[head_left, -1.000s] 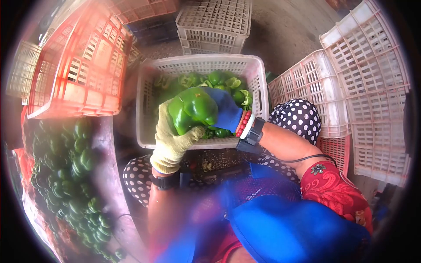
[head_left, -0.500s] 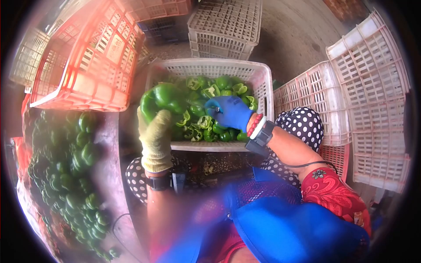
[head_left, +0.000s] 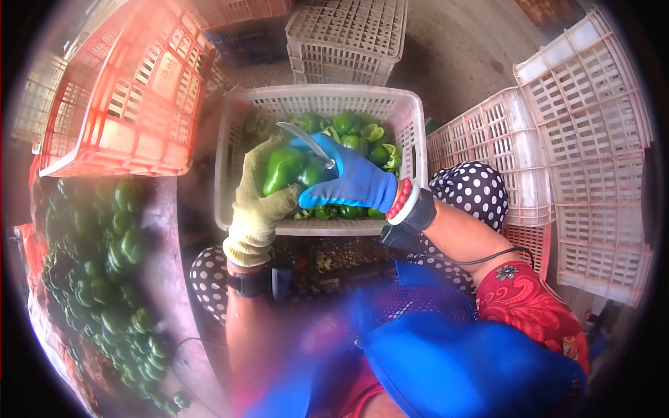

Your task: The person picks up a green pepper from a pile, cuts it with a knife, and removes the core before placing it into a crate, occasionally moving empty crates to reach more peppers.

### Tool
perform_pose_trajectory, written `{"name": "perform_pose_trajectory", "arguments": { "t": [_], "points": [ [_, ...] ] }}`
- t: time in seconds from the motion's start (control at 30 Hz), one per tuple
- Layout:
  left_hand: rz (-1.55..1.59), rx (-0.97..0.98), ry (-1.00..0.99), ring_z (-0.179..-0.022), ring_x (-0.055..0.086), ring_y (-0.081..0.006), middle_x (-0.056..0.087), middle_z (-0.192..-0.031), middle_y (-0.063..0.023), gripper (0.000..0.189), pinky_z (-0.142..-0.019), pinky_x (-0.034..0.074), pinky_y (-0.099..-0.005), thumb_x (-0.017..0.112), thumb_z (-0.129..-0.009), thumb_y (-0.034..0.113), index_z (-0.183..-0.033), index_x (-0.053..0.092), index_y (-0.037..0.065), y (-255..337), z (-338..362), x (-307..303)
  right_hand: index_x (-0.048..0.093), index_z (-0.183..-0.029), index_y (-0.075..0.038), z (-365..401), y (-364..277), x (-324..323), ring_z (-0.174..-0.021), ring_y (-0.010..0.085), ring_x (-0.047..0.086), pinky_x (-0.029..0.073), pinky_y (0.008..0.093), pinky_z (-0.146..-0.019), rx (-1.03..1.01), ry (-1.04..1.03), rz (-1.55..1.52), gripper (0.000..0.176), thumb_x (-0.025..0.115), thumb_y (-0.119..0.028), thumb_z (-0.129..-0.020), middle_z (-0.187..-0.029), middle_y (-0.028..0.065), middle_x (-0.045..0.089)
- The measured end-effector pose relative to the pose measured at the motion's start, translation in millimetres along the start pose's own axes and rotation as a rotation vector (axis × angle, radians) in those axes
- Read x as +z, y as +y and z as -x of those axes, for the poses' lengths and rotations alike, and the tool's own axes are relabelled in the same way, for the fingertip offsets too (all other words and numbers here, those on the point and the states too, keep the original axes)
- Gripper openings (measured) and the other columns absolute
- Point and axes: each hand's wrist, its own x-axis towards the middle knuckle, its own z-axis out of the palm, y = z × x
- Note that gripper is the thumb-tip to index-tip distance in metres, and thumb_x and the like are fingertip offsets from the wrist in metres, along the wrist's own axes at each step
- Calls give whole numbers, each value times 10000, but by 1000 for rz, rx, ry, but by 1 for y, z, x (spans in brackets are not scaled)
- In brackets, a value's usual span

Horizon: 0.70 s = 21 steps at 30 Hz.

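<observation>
My left hand, in a pale yellow knit glove, is closed around a large green bell pepper above the crate. My right hand, in a blue glove, presses against the same pepper from the right, its thumb below and fingers over the top. A small knife lies across the blue fingers, blade pointing up and left; its handle is hidden in that hand. Beneath both hands stands a whitish plastic crate holding several green peppers and cut pepper pieces.
To the left, a heap of green peppers lies beside a pale surface edge. An orange crate stands at upper left. A grey crate sits beyond the work crate, and white crates stand at right.
My right hand has moved left from over the crate's contents onto the pepper, and the knife blade now shows. The left hand has turned the pepper toward it. The view has shifted slightly.
</observation>
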Motion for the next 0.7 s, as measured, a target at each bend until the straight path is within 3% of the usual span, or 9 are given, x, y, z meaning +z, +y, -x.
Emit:
{"name": "perform_pose_trajectory", "arguments": {
  "t": [0.03, 0.1, 0.2, 0.27, 0.3, 0.43, 0.5, 0.6, 0.7],
  "points": [
    [88, -49, -16, -1182, 588, -219, 624, -1275, -110, 794, -1051, 468, -376, 828, -754, 129, -1452, 461, 38, 0, 1, -1, 422, -1548, -96, 2, -3, 1, -1098, 141, 583, 494, 330, -988, -13, 37, 71, 826, 842, -236, -851, -1240, 59, 646],
    [261, -143, -51, -1155, 596, -217, 633, -1250, -111, 756, -1029, 477, -370, 843, -740, 134, -1406, 498, 38, 7, 2, -2, 445, -1523, -100, 1, -21, -7, -1037, 125, 593, 511, 314, -940, 147, -45, -210, 795, 838, -199, -839, -1197, 62, 656],
    [331, -194, -36, -1078, 615, -219, 638, -1216, -112, 707, -978, 499, -365, 843, -735, 150, -1353, 517, 36, 17, 0, 2, 522, -1422, -66, 0, -41, -11, -778, 90, 595, 495, 254, -700, 375, -77, -558, 651, 802, -156, -841, -999, 37, 653],
    [315, -204, -96, -1055, 590, -190, 616, -1233, -73, 678, -930, 496, -316, 774, -786, 240, -1385, 525, 43, 17, 1, -2, 521, -1434, -56, 1, -36, -11, -550, 50, 534, 392, 191, -467, 469, -57, -569, 662, 785, -194, -842, -766, -4, 622],
    [354, -214, -109, -1043, 594, -192, 615, -1230, -74, 664, -935, 494, -321, 769, -788, 249, -1376, 535, 45, 17, 1, -3, 553, -1375, -18, 1, -31, -11, -484, 78, 524, 389, 222, -404, 411, -54, -613, 602, 762, -237, -854, -764, 23, 642],
    [540, -203, -50, -1091, 637, -275, 639, -1265, -140, 653, -1000, 497, -393, 732, -814, 282, -1371, 548, -4, 7, 7, -10, 573, -1328, 6, 1, -15, -10, -488, 140, 592, 469, 258, -403, 433, -39, -906, 571, 733, -302, -875, -848, 90, 703],
    [597, -156, 37, -1154, 638, -329, 647, -1282, -199, 674, -1038, 495, -430, 692, -846, 308, -1393, 522, -46, 1, 10, -13, 568, -1343, -7, 5, -17, -17, -823, 158, 663, 543, 290, -697, 376, -125, -1042, 561, 730, -314, -902, -1052, 83, 696],
    [652, 10, 83, -1129, 646, -320, 651, -1256, -211, 687, -1032, 496, -423, 672, -868, 342, -1410, 503, -46, 4, 8, -15, 555, -1369, 8, 3, -16, -13, -1005, 191, 691, 571, 357, -885, 294, -52, -1167, 606, 725, -347, -909, -1196, 135, 680],
    [551, 79, 242, -1154, 618, -372, 609, -1323, -222, 768, -1043, 483, -473, 553, -944, 571, -1422, 487, -26, -13, 2, -40, 583, -1314, -25, 6, -17, -45, -619, 111, 643, 513, 244, -514, 567, -243, -864, 596, 748, -422, -902, -895, 48, 704]
  ]
}}
